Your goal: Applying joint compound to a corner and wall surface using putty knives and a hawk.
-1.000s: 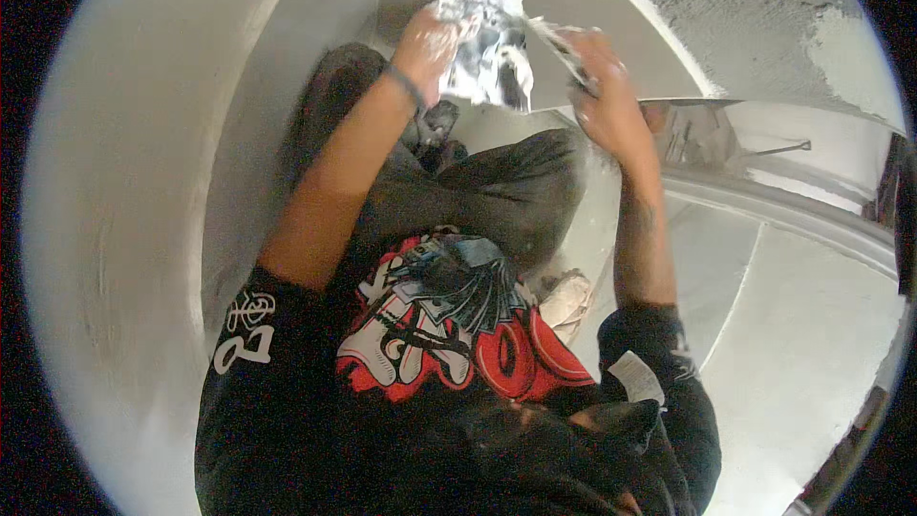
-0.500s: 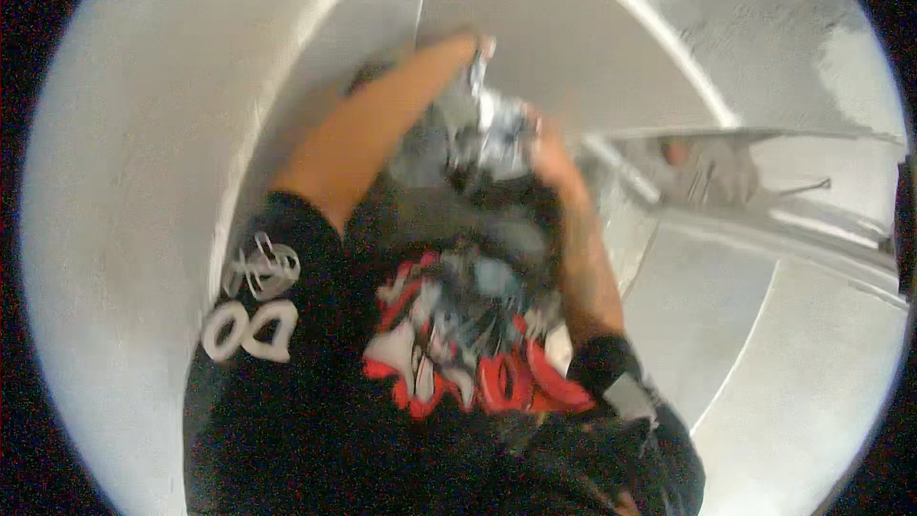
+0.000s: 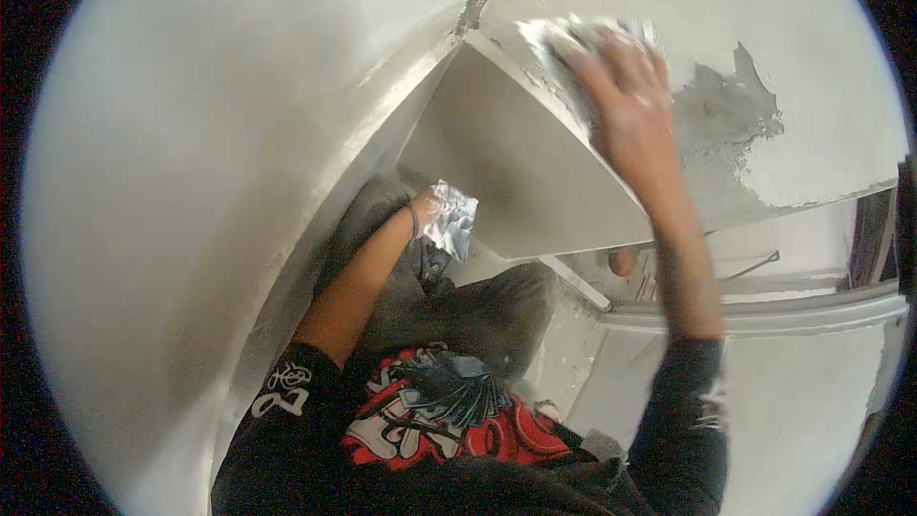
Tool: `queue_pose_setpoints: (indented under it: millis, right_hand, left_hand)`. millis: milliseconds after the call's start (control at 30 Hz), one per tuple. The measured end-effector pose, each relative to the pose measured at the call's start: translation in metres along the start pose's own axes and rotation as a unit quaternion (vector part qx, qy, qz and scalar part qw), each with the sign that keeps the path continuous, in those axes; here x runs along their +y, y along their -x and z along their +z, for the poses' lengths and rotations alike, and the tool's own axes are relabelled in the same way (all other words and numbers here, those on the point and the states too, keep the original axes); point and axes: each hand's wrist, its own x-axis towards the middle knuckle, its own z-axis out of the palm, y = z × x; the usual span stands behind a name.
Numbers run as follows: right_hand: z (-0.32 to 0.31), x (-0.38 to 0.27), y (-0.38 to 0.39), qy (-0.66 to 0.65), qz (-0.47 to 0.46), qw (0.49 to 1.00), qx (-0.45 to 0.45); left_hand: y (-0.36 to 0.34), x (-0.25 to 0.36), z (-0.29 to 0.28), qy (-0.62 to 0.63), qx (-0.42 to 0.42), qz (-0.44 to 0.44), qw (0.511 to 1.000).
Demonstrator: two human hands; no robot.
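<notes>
Our left hand [image 3: 428, 212] grips a smeared metal plate [image 3: 453, 218], slanting lengthwise; our right hand [image 3: 629, 91] clasps a blurred, shiny blade [image 3: 554, 34], crosswise.

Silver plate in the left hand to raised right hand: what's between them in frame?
In the head view, between the silver plate and the right hand: a flat grey panel, then its pale edge. No loose object shows there.

The right hand [image 3: 630, 100] has reached the plastered surface [image 3: 812, 62].
</notes>
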Motion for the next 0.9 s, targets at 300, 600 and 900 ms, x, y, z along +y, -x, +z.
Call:
queue_pose_setpoints:
  millis: [300, 600, 900]
  right_hand:
    - [0.100, 0.043, -0.047, 0.214, -0.293, 0.927, -0.093]
    - [0.130, 0.082, -0.012, 0.242, -0.279, 0.919, -0.136]
    - [0.143, 0.060, -0.031, 0.278, -0.283, 0.910, -0.117]
  left_hand:
    - [0.034, 0.059, 0.007, 0.101, 0.048, 0.140, 0.984]
    - [0.034, 0.111, 0.028, -0.713, 0.004, 0.267, 0.649]
    - [-0.008, 0.024, 0.022, -0.522, 0.076, 0.279, 0.802]
